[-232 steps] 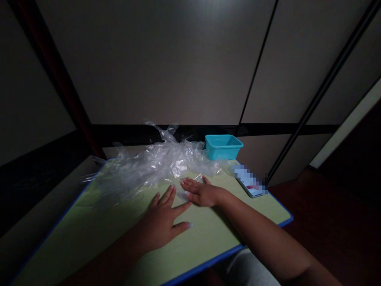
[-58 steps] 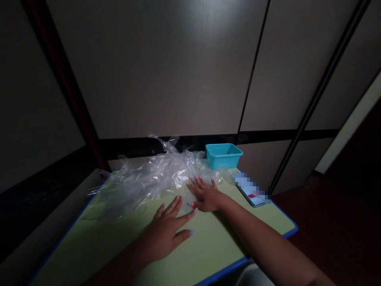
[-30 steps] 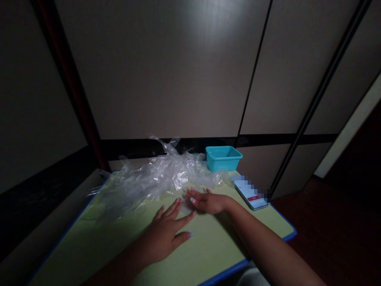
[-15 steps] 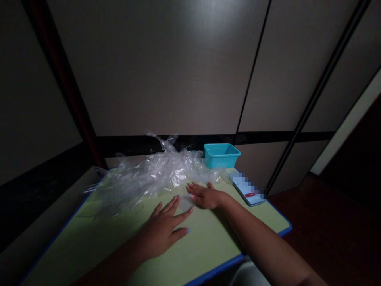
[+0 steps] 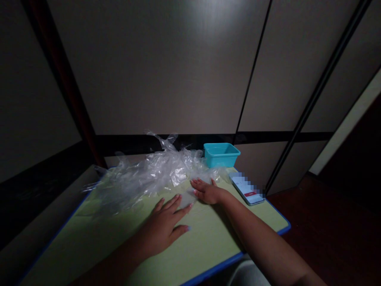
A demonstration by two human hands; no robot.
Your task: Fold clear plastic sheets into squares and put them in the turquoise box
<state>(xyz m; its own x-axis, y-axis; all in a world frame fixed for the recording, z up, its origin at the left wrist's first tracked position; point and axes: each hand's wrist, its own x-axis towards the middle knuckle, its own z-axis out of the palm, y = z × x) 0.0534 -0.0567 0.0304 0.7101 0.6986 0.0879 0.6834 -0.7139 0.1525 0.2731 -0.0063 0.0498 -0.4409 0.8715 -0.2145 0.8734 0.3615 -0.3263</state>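
A thin, pale, see-through sheet, perhaps a small plastic bag (image 5: 187,197), lies flat on the green table top (image 5: 220,234). My left hand (image 5: 165,224) rests flat with its fingers spread, the fingertips at the near left side of this sheet. On its far right side my right hand (image 5: 208,192) lies palm down, fingers stretched out. Neither hand grips anything. Just beyond the fingertips spreads a crumpled heap of clear plastic bags (image 5: 160,169).
A turquoise plastic basket (image 5: 222,157) stands at the table's back edge, right of the heap. A phone (image 5: 250,190) with a lit screen lies on the right side. Cabinet panels (image 5: 166,79) rise directly behind the table.
My right hand has slid slightly away and to the right, uncovering more of the pale sheet. My left hand has barely moved.
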